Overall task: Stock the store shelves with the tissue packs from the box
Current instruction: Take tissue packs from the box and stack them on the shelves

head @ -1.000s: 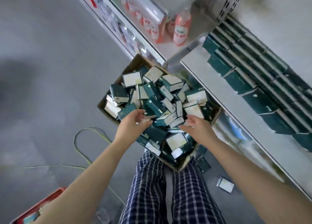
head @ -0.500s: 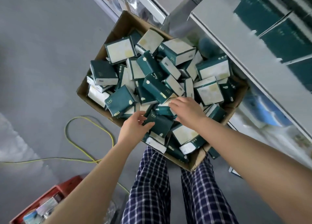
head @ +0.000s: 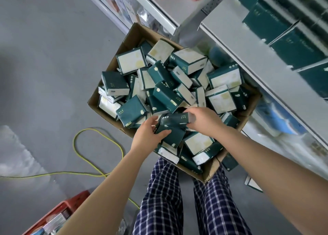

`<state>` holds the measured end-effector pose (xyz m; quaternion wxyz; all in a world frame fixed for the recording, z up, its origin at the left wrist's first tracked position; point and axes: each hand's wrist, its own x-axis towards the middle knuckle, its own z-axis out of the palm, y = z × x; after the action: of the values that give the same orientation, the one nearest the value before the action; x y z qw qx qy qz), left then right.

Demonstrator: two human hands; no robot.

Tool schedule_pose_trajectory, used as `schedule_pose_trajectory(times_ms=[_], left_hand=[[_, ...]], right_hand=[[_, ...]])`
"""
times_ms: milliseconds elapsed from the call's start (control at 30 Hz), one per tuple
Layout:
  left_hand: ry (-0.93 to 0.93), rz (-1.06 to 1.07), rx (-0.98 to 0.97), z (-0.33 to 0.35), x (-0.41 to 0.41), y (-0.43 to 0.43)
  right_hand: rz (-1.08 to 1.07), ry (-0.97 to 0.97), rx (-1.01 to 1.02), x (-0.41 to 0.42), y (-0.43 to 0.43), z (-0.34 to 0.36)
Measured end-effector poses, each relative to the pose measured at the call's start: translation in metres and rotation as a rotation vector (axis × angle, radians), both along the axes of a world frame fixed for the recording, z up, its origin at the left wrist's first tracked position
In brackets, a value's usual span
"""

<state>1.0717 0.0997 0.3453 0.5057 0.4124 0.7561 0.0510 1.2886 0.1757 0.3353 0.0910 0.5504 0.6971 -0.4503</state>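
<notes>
Head view, looking straight down: both hands are at the near end of the brown cardboard box (head: 130,35). The right hand (head: 204,119) is wrapped over one end of a dark green plastic-wrapped tissue pack (head: 174,118). The left hand (head: 148,132) curls round the other side, thumb pressed on a second green pack (head: 173,137) right under it. The top pack is blurry, so I can't tell if it's clear of the heap or only being tugged.

Stuff that could go wrong, imo:

- The wrap looks slick and the packs look squashy. Holding two stacked ones from the ends could let the bottom one slide out.
- The heap is a jumble piled up to the rim, with packs leaning on each other. Pulling from the near end could tip neighbours over the edge. One loose white-faced pack (head: 253,183) lies on the grey floor (head: 44,57) to the right.
- A thin yellow cable (head: 92,128) loops on the floor just left of the box, so it's a trip risk on any step that way.
- The white metal shelf (head: 248,61) on the right has a row of green packs (head: 284,45) on it. Shoving new ones in carelessly could knock that row crooked.
</notes>
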Motion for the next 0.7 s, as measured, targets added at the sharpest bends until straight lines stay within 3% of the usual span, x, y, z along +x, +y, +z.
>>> schedule_pose_trajectory(times_ms=[133,233,300,700], left_hand=[[-0.175,0.085,-0.012,0.040,0.001,0.015],[-0.529,0.253,-0.113,0.076,-0.004,0.029],[-0.666,0.261,-0.178,0.102,-0.007,0.039],[-0.667,0.008,0.019,0.271,0.002,0.118]], right_hand=[[-0.348,0.270,-0.420,0.021,0.006,0.045],[-0.505,0.413,-0.582,0.032,0.008,0.083],[-0.580,0.487,-0.634,0.036,0.009,0.111],[-0.749,0.727,-0.430,0.052,0.032,0.292]])
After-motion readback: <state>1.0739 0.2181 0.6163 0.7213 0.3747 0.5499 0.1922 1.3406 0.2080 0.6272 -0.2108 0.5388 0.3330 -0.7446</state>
